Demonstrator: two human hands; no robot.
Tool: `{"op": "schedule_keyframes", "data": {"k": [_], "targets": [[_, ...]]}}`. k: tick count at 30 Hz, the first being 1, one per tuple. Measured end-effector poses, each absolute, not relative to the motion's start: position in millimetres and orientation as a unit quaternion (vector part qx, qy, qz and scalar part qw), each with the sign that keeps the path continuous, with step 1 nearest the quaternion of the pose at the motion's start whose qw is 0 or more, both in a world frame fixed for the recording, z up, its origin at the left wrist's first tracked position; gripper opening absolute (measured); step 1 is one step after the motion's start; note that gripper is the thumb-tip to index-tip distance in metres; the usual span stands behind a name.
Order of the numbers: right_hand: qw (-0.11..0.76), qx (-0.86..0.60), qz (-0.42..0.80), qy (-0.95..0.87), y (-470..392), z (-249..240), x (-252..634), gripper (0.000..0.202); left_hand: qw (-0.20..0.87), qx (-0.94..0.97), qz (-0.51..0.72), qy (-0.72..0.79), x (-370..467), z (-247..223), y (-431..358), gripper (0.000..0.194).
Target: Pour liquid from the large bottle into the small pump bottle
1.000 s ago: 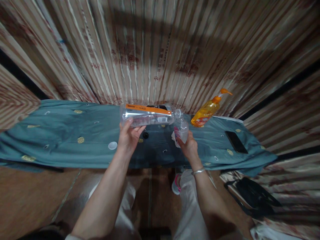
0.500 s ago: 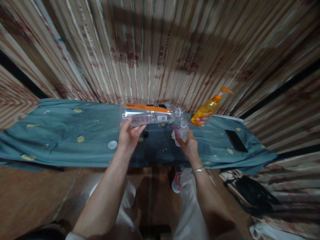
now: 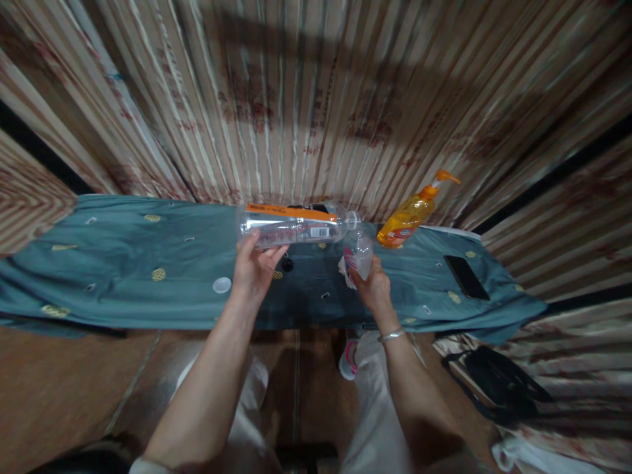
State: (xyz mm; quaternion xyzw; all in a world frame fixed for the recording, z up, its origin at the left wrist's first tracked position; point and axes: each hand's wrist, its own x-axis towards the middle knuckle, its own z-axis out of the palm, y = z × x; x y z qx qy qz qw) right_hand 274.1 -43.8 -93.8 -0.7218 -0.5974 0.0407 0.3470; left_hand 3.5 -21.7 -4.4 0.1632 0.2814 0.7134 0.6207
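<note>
My left hand (image 3: 257,263) is closed on a large clear plastic bottle (image 3: 291,227) with an orange, barcoded label. The bottle lies on its side in the air, its uncapped neck pointing right. Wrapped in my right hand (image 3: 374,280) is a smaller clear plastic bottle (image 3: 364,253) with a pinkish label, tilted upward. Its upper end is just under the large bottle's mouth; whether they touch I cannot tell. Something white and crumpled (image 3: 345,271) shows beside my right fingers. Any liquid in either bottle is hard to make out.
An orange pump bottle (image 3: 407,217) stands behind my right hand. A black phone (image 3: 465,277) lies on the right of the teal tablecloth (image 3: 123,257). A white cap (image 3: 222,285) and a small black round object (image 3: 287,264) lie near my left hand. A black bag (image 3: 498,385) sits lower right.
</note>
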Motion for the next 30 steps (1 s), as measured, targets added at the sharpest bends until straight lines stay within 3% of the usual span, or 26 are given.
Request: {"op": "schedule_keyframes", "data": {"k": [10, 30], "targets": [[0.329, -0.731, 0.037, -0.597, -46.4, -88.1, 270.2, 0.060, 0.617, 0.184, 0.710, 0.287, 0.3, -4.4, -21.7, 0.050], [0.346, -0.716, 0.033, -0.605, -46.2, -93.5, 272.5, 0.059, 0.623, 0.196, 0.704, 0.278, -4.2, -2.5, -18.2, 0.053]]}}
